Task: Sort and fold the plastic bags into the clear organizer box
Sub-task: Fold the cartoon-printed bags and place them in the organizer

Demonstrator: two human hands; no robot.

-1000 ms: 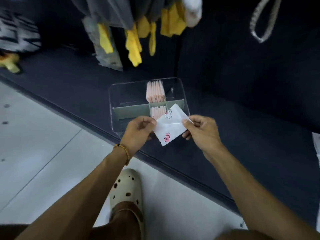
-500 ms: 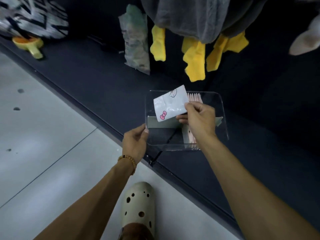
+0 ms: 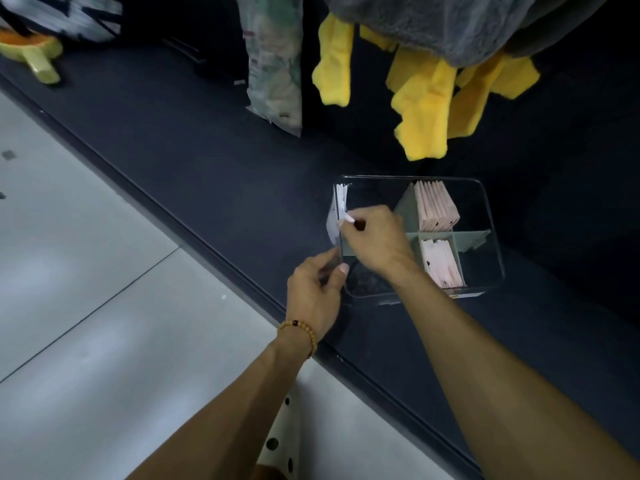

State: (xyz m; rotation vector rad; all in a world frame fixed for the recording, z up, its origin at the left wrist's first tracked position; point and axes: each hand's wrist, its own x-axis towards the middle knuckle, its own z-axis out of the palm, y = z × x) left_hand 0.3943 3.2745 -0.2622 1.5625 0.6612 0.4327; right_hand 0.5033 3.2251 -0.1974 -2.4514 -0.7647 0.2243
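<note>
The clear organizer box (image 3: 490,216) sits on a dark surface, split by grey-green dividers (image 3: 436,234). My right hand (image 3: 375,239) reaches into its far left compartment and pinches a folded white bag (image 3: 337,216), which stands on edge against the left wall. My left hand (image 3: 317,292) grips the box's near left corner. Folded pink bags (image 3: 437,206) stand in the far right compartment. More pale bags (image 3: 441,266) fill a near compartment.
A printed plastic packet (image 3: 275,60) leans at the back. Grey cloth (image 3: 433,19) and yellow cloths (image 3: 426,102) hang above the box. A yellow-orange object (image 3: 33,53) lies far left. Light floor tiles (image 3: 86,306) run along the surface's edge; a cream clog (image 3: 282,441) is below.
My right hand has carried the white bag from above the box down into the far left compartment, turning it on edge. My left hand keeps hold of the box corner.
</note>
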